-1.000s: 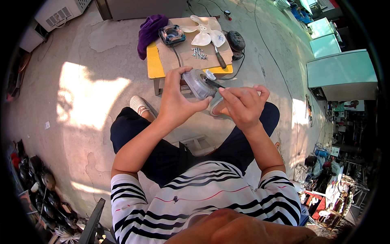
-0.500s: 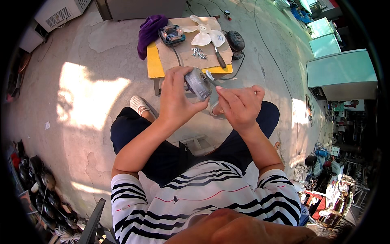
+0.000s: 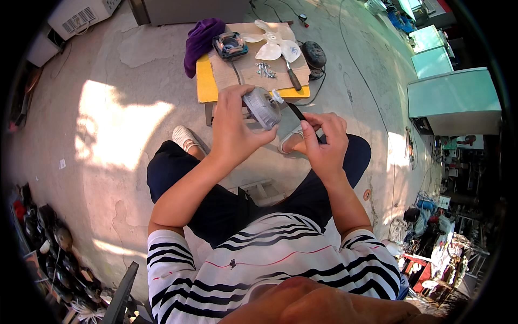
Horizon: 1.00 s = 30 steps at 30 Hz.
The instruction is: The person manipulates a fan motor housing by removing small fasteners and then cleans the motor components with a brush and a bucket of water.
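My left hand [image 3: 233, 116] is closed around a round grey metal motor housing [image 3: 263, 109], held up above my lap in front of the low table. In my right hand [image 3: 326, 135] is a slim black-handled brush [image 3: 295, 110], gripped between thumb and fingers. Its whitish head [image 3: 277, 96] is at the upper right side of the housing; whether it touches is too small to tell. On the table lie a motor stator [image 3: 230, 45] with copper windings, a white fan blade [image 3: 272, 40], a cluster of screws [image 3: 265, 70] and a dark-handled screwdriver [image 3: 293, 78].
The low yellow table [image 3: 206, 86] is covered with cardboard [image 3: 248, 81]. A purple cloth [image 3: 202, 43] hangs off its left corner, and a black fan base [image 3: 313, 54] with a cord is at its right. Dark parts [image 3: 51, 237] are piled at lower left; pale green cabinets [image 3: 456, 97] stand at right.
My right hand has drawn back slightly to the right and turned, showing more of the brush's black handle. The housing has tilted a little in my left hand.
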Motion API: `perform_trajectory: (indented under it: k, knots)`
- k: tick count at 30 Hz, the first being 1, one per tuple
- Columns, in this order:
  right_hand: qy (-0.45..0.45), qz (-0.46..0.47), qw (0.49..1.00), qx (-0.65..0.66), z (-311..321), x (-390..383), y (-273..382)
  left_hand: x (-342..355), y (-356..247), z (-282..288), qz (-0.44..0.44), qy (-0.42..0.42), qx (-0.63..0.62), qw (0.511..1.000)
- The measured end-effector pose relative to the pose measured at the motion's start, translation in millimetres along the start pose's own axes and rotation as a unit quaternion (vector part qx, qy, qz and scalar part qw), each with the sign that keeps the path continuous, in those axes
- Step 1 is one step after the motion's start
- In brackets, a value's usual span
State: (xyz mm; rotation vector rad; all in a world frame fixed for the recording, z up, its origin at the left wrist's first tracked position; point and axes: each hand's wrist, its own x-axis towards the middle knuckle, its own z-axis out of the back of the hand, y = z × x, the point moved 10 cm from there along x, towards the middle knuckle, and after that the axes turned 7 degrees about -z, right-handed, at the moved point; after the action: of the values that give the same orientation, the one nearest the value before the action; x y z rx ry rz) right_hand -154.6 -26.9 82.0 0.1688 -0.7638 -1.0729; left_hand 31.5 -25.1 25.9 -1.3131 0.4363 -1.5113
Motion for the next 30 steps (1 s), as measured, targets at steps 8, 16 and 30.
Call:
perform_trajectory:
  k: [8,16,30]
  knots:
    - [0.172,-0.383,0.796,0.436,-57.5,-38.9,-70.5,-16.4,53.3,-21.3,0.219,0.043,-0.170,0.960]
    - [0.182,-0.409,0.747,0.491,-72.6,-51.0,-72.6,-19.4,56.0,-28.1,0.270,0.029,-0.279,0.921]
    - [0.190,-0.451,0.685,0.540,-77.4,-52.1,-67.2,-20.0,54.3,-30.7,0.246,0.045,-0.258,0.933]
